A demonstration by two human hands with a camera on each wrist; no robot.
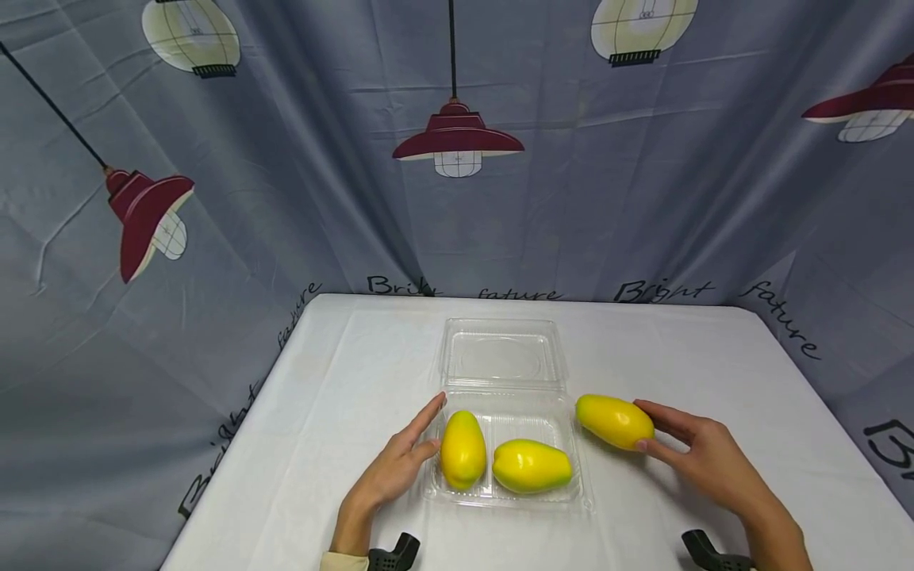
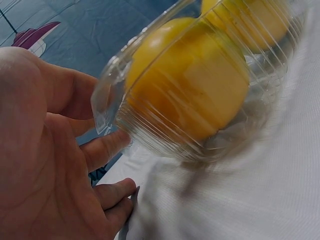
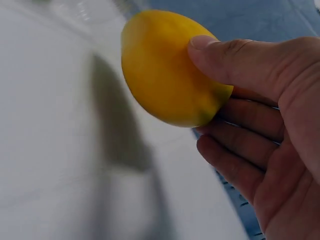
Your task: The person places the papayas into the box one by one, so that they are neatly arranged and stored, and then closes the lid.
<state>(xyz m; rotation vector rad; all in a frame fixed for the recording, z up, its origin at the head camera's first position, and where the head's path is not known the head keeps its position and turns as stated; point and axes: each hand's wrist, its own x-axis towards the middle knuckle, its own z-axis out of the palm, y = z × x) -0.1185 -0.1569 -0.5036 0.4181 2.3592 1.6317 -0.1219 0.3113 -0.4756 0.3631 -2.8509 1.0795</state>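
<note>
In the head view my right hand (image 1: 703, 456) holds a yellow papaya (image 1: 614, 421) by one end, thumb on the near side and fingers behind. The right wrist view shows this papaya (image 3: 165, 70) raised above the white cloth, its shadow beneath. Two more papayas lie in a clear plastic clamshell box (image 1: 500, 500): one upright in view on the left (image 1: 463, 450), one sideways on the right (image 1: 531, 466). My left hand (image 1: 396, 468) is at the box's left side, fingers extended. In the left wrist view its fingertips meet the box's rim (image 2: 107, 100).
The clear lid (image 1: 503, 354) lies folded back behind the box, towards the table's far side. White cloth covers the table (image 1: 357, 357). A grey curtain (image 1: 300, 198) printed with lamps hangs close behind and along both sides.
</note>
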